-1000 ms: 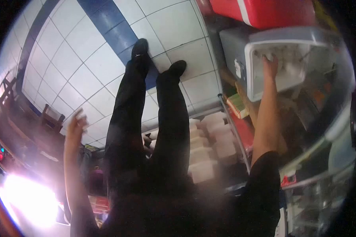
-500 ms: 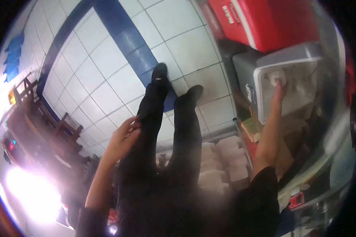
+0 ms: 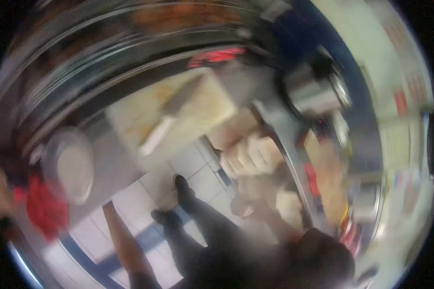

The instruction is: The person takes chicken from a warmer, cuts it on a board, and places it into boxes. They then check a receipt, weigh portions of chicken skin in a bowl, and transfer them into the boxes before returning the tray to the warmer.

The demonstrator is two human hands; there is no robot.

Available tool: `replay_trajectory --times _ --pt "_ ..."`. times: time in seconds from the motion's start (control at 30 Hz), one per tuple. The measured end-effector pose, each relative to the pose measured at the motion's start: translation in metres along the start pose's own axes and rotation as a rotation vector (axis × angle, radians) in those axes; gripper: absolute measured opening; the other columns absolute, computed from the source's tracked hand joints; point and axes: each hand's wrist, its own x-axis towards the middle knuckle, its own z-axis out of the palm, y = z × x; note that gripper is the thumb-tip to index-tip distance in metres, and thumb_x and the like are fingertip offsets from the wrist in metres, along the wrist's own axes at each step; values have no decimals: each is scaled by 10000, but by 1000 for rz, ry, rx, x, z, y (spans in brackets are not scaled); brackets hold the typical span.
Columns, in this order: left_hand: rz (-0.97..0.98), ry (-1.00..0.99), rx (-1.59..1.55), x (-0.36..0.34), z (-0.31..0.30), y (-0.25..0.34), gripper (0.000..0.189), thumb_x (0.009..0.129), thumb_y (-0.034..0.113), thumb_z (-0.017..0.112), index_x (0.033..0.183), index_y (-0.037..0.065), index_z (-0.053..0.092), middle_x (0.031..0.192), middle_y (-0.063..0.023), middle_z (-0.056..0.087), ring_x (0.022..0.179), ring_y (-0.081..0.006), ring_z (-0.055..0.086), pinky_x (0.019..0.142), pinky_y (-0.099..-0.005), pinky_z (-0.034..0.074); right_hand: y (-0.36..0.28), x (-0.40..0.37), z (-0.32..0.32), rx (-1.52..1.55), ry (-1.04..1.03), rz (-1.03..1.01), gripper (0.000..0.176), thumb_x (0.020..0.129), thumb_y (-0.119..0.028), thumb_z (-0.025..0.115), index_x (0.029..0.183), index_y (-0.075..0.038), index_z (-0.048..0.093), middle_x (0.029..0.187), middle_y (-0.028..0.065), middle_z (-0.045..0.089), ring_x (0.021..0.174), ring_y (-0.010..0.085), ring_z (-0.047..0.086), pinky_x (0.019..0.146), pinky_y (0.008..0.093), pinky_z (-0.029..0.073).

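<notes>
Motion blur smears the whole view. My left forearm (image 3: 123,236) reaches up at lower left to the edge of the counter (image 3: 130,164); its hand cannot be made out there. Close to that spot on the counter is a pale oval container (image 3: 74,166). My right hand (image 3: 248,204) is low, right of my legs, beside stacked pale boxes (image 3: 253,156). A small whitish patch shows at its fingers, too blurred to name. On the counter lies a stained white cutting board (image 3: 130,113), and a knife (image 3: 161,130) with a white handle rests across it.
A red cloth-like thing (image 3: 46,207) hangs at the counter's left end. Behind the board runs a dark metal-edged unit (image 3: 106,48). A shiny metal pot (image 3: 318,94) stands at upper right, with a brown cardboard piece (image 3: 325,173) below it. Tiled floor (image 3: 130,202) lies under my feet.
My view has swung from the floor and coolers to a counter with a board and knife. My right hand, earlier inside the grey cooler on a white thing, is now beside the boxes.
</notes>
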Motion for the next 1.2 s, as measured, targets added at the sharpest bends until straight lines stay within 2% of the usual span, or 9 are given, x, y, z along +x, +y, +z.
replay_trajectory --times 0.07,0.43,0.63,0.67,0.7,0.87,1.0,1.07,1.2 --pt "37 -77 132 2 37 34 646 896 387 607 1378 -20 466 1253 -252 582 1122 -368 588 992 -425 465 42 -68 -8 -344 220 -204 613 894 -269 706 1400 -73 421 1241 88 585 1090 294 599 920 484 513" --pt "-55 -267 587 1 203 109 760 926 532 514 1415 -42 426 1358 -276 510 1221 -412 525 1037 -473 432 -26 -138 -75 1516 302 -539 631 984 -552 480 1442 -122 414 1320 87 578 1062 232 654 805 446 575" --pt "46 -184 641 -49 177 101 831 942 611 464 1435 -55 404 1415 -289 470 1275 -436 491 1061 -499 414 -110 -120 -225 834 927 -890 477 935 -371 603 1328 -109 537 1167 87 637 984 243 655 751 428 557" --pt "472 48 728 -61 200 46 876 919 551 565 1493 -56 301 1475 -287 404 1332 -436 439 1135 -497 330 -118 -120 -255 849 993 -871 450 932 -325 613 1318 -104 545 1139 93 642 959 249 652 748 432 546" --pt "459 -85 185 -93 159 69 877 895 414 659 1504 -68 251 1491 -288 385 1379 -419 392 1164 -474 290 -130 -121 -277 801 1109 -873 428 929 -280 619 1310 -95 551 1116 109 644 935 259 648 746 431 535" --pt "39 -377 -28 -220 -17 196 759 881 307 716 1484 58 328 1164 -236 665 971 -351 696 847 -405 555 -124 -85 -365 -1088 1549 -209 417 864 -196 643 1265 -98 584 1130 151 662 912 288 644 788 430 524" --pt "-293 -287 -181 -264 -118 259 600 930 274 666 1447 116 406 1162 -171 683 891 -268 714 773 -383 566 -2 49 -459 -1148 1231 -448 419 934 -402 596 1185 -69 645 1016 164 714 925 386 668 894 461 512" --pt "-118 -161 -125 -280 -138 257 386 934 244 647 1296 135 568 1107 -111 710 843 -241 715 710 -366 571 -104 -17 -373 -527 1701 -404 378 959 -380 587 1112 -47 674 1037 166 715 927 378 679 851 457 526" --pt "-319 -91 -362 -266 -183 316 375 987 219 614 1303 25 558 1026 -143 713 910 -213 694 752 -337 567 -216 14 -267 -267 1223 -778 320 956 -315 609 1053 -27 709 1104 163 707 958 311 684 827 419 526"
